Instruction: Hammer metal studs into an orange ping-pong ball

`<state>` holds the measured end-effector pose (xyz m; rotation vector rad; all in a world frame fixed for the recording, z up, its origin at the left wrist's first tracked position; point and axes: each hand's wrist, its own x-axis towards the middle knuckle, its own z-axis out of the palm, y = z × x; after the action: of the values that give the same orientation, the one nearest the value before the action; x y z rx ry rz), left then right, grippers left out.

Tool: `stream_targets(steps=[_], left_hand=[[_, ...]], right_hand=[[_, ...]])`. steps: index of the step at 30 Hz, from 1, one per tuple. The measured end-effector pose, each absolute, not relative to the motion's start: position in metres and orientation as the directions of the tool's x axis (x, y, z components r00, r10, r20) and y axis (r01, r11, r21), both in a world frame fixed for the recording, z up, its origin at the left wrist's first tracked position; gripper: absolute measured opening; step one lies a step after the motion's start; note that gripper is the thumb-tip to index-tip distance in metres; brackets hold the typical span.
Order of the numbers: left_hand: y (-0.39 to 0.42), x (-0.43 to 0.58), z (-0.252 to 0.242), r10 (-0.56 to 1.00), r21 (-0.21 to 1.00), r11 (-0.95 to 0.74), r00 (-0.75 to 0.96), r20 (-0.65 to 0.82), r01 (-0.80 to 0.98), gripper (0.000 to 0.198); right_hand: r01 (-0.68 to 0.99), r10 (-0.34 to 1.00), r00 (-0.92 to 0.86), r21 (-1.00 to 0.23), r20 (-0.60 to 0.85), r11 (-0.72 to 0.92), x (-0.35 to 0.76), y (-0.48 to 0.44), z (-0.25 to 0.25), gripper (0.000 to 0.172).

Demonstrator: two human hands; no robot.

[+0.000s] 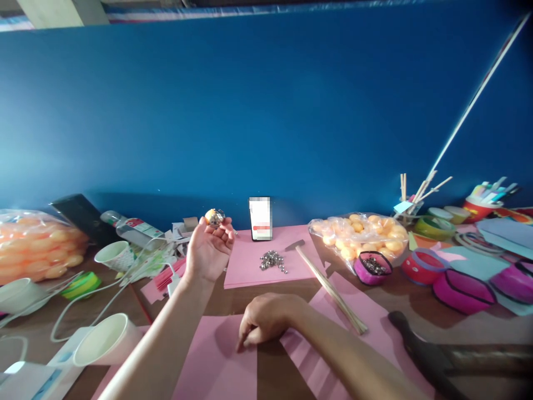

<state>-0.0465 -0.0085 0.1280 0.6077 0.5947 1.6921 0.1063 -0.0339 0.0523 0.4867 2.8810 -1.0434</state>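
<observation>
My left hand (210,250) is raised above the table with its palm toward me. Its fingertips hold a small orange ball (211,215) partly covered with shiny silver studs. Lower down, my right hand (266,319) is bent over a pink sheet (220,355), fingers curled and the index fingertip pointing down at the paper. What those fingers pinch, if anything, is hidden. Beyond it, a small heap of silver studs (272,260) lies on another pink sheet (241,272), beside a thin hammer (320,276) with a wooden handle.
A phone (260,219) stands against the blue wall (266,111). Bags of orange balls (362,233) sit on both sides. A magenta cup (372,268) holds dark small pieces. A large hammer (458,358) lies at the front right. Paper cups (106,341) and white cables crowd the left.
</observation>
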Motion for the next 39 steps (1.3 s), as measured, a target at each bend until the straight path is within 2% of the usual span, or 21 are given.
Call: stream_targets(steps=[4,8,11,13,15,18,19,21,24,28,31,35,39], left_hand=[[-0.015,-0.055,0.162,0.969,0.663,-0.242,-0.214,0.125,-0.709,0.029],[-0.01,-0.061,0.187,0.952,0.685,-0.304,-0.232,0.199,-0.662,0.03],[0.0,-0.059,0.174,0.946,0.783,-0.305,-0.267,0.183,-0.542,0.031],[0.005,-0.054,0.147,0.945,0.879,-0.271,-0.281,0.166,-0.392,0.032],[0.008,-0.047,0.112,0.941,0.94,-0.245,-0.293,0.171,-0.236,0.041],[0.008,-0.039,0.065,0.937,0.982,-0.18,-0.313,0.155,-0.051,0.048],[0.008,-0.036,0.053,0.939,0.986,-0.165,-0.306,0.156,-0.004,0.047],[0.01,-0.032,0.036,0.924,0.983,-0.149,-0.339,0.178,0.109,0.039],[0.016,-0.027,0.022,0.916,0.955,-0.161,-0.321,0.239,0.251,0.035],[0.021,-0.023,0.012,0.909,0.95,-0.166,-0.333,0.251,0.263,0.034],[0.022,-0.022,0.007,0.903,0.952,-0.18,-0.342,0.26,0.249,0.037],[0.02,-0.023,0.004,0.898,0.965,-0.204,-0.36,0.251,0.163,0.037],[0.019,-0.024,0.005,0.905,0.972,-0.208,-0.356,0.234,0.109,0.039]], right_hand=[[0.283,0.263,-0.956,-0.627,-0.126,0.726,0.105,-0.034,0.051,0.026],[0.315,0.264,-0.948,-0.601,-0.175,0.734,0.103,-0.033,0.05,0.024],[0.289,0.224,-0.957,-0.65,-0.184,0.703,0.106,-0.032,0.052,0.021],[0.251,0.207,-0.967,-0.712,-0.15,0.655,0.108,-0.029,0.054,0.021],[0.222,0.276,-0.959,-0.785,-0.068,0.578,0.109,-0.026,0.055,0.023],[0.198,0.554,-0.817,-0.825,0.161,0.53,0.108,-0.019,0.051,0.024],[0.229,0.655,-0.715,-0.803,0.245,0.551,0.107,-0.015,0.049,0.023],[0.393,0.795,-0.471,-0.715,0.384,0.578,0.109,-0.007,0.041,0.022],[0.699,0.848,-0.214,-0.531,0.484,0.479,0.116,0.008,0.028,0.019],[0.882,0.887,-0.205,-0.315,0.414,0.351,0.128,0.02,0.016,0.029],[0.901,0.898,-0.249,-0.253,0.363,0.352,0.13,0.022,0.017,0.026],[0.878,0.901,-0.277,-0.294,0.333,0.378,0.13,0.022,0.019,0.017],[0.84,0.892,-0.28,-0.36,0.356,0.407,0.132,0.026,0.014,0.018]])
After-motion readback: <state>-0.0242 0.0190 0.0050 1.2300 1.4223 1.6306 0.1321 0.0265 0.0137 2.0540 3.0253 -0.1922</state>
